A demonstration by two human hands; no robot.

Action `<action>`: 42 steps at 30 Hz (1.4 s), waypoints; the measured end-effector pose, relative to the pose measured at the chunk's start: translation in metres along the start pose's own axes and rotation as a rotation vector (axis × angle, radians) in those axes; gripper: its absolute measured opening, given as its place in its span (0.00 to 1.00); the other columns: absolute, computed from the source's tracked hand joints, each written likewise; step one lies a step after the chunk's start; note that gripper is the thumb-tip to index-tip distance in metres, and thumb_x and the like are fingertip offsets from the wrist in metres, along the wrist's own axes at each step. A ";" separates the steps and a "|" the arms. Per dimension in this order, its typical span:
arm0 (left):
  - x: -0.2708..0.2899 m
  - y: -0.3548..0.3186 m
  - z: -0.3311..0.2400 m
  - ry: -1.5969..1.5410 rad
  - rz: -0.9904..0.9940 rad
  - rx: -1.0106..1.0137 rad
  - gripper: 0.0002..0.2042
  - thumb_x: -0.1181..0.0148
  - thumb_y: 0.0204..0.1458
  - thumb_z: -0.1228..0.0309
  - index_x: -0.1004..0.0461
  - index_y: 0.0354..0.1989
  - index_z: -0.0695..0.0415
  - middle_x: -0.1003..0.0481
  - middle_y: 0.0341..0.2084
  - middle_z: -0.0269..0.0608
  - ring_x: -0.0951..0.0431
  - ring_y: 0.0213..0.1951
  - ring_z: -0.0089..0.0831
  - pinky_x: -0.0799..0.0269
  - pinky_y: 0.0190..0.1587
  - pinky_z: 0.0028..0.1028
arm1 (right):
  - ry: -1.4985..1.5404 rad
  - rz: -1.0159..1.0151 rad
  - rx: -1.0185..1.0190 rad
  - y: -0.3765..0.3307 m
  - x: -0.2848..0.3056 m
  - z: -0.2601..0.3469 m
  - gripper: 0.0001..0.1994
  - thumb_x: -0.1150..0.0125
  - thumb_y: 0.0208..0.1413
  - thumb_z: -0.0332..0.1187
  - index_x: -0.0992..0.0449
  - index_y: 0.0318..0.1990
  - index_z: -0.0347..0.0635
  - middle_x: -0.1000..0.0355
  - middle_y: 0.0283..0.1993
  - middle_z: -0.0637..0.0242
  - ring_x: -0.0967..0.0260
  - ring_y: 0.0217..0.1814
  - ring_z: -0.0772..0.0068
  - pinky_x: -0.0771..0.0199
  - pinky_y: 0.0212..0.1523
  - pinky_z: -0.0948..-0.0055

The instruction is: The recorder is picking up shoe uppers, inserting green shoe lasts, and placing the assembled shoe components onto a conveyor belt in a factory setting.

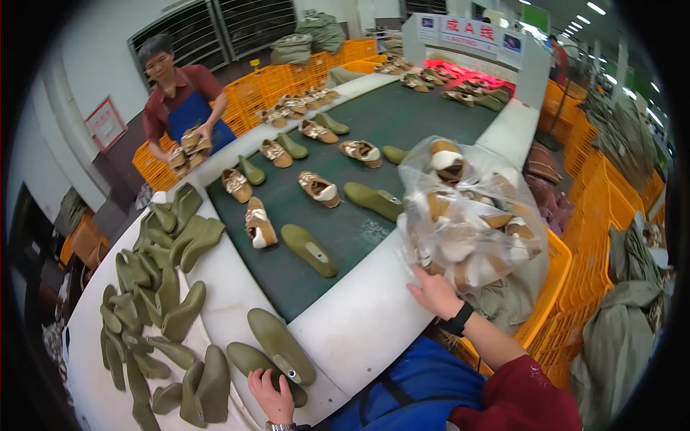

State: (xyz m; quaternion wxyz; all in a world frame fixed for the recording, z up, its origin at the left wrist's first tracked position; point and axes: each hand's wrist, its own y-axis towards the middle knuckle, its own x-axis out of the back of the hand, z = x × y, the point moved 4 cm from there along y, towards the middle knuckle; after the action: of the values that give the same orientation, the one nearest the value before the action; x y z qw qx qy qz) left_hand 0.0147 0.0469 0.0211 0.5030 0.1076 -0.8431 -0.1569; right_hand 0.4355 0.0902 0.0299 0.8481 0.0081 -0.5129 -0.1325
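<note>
My left hand (272,399) is at the near edge of the white table, its fingers curled over a green shoe last (246,353). A second green last (277,341) lies right beside that one. At the right corner of the table, my right hand (435,293) has its fingers apart against the lower left side of a clear plastic bag (474,215). Brown and white shoes fill the bag, which bulges over the table's edge above a yellow crate (553,287). Whether any fingertips reach under the plastic is hard to see.
Many green lasts (169,287) are heaped on the table at left. A green conveyor belt (345,248) carries shoes and lasts in pairs. Across it, a person (183,108) in a blue apron holds several shoes. Stacked yellow crates (596,208) line the right side.
</note>
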 end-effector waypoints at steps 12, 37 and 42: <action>0.085 0.087 0.017 -0.189 0.035 -0.064 0.36 0.35 0.44 0.68 0.46 0.62 0.65 0.38 0.54 0.58 0.40 0.59 0.51 0.45 0.61 0.41 | 1.005 0.509 0.069 0.090 -0.021 0.114 0.26 0.43 0.57 0.40 0.39 0.61 0.44 0.27 0.41 0.63 0.28 0.34 0.75 0.27 0.36 0.78; -0.036 0.245 0.203 -0.997 0.704 0.755 0.32 0.61 0.57 0.40 0.36 0.60 0.52 0.30 0.53 0.32 0.30 0.53 0.26 0.38 0.58 0.33 | 1.660 1.244 -0.294 0.167 -0.252 0.325 0.27 0.42 0.56 0.46 0.39 0.60 0.46 0.32 0.56 0.65 0.34 0.57 0.68 0.33 0.57 0.62; -0.009 0.231 0.156 -1.217 0.591 0.635 0.27 0.58 0.59 0.47 0.36 0.59 0.54 0.29 0.52 0.37 0.28 0.51 0.32 0.34 0.56 0.36 | 1.718 1.037 -0.130 0.159 -0.210 0.313 0.41 0.36 0.52 0.42 0.57 0.67 0.50 0.42 0.62 0.64 0.43 0.63 0.68 0.40 0.62 0.63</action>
State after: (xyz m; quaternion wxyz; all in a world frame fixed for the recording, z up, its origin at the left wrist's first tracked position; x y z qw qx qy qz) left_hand -0.1240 0.2885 0.0304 -0.0865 -0.0894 -0.9711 0.2039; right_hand 0.1049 0.3302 0.0198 0.8824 -0.1696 0.3410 0.2763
